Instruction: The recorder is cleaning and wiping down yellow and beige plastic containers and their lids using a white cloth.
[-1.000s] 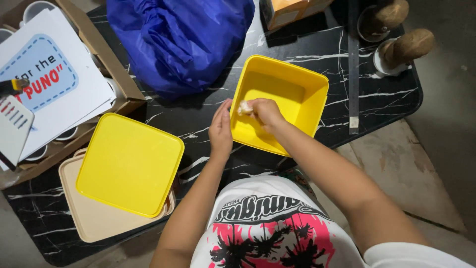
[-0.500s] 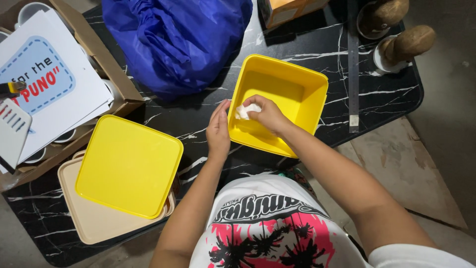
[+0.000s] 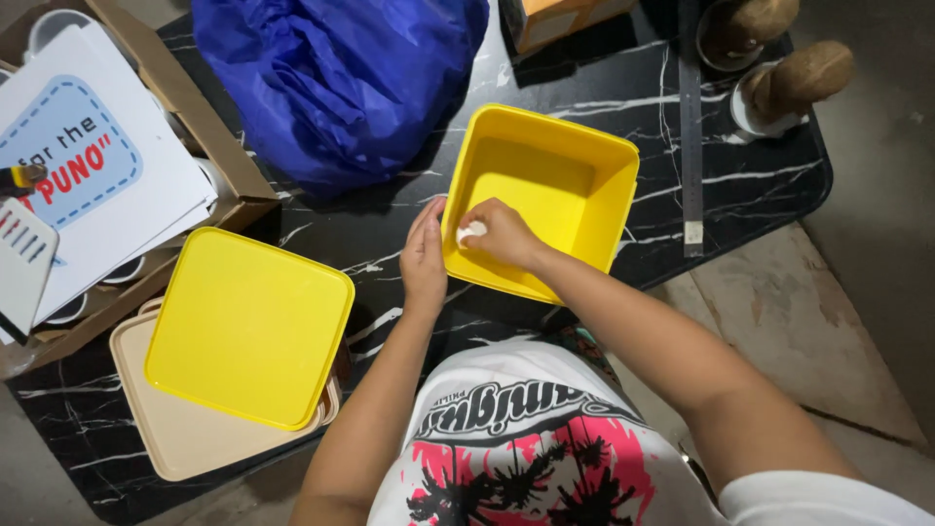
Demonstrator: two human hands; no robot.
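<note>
A square yellow plastic container [image 3: 584,161] stands open on the black marble-patterned table [image 3: 390,244]. My right hand [image 3: 502,237] is inside its near left corner, fingers closed on a small white wad [image 3: 471,232] pressed against the inner wall. My left hand [image 3: 425,258] rests flat against the outside of the container's left wall, steadying it. To the left lies a yellow square lid [image 3: 248,326] stacked on a beige lid [image 3: 185,433].
A crumpled blue plastic bag [image 3: 331,78] lies behind the container. A cardboard box [image 3: 195,127] with white printed cards and cups sits at the left. A metal ruler [image 3: 691,127] and two brown-topped round objects [image 3: 794,83] are at the right, near the table edge.
My right hand has slid with the white wad from the container's near left edge a little further along the inner wall. The left hand has stayed on the outside.
</note>
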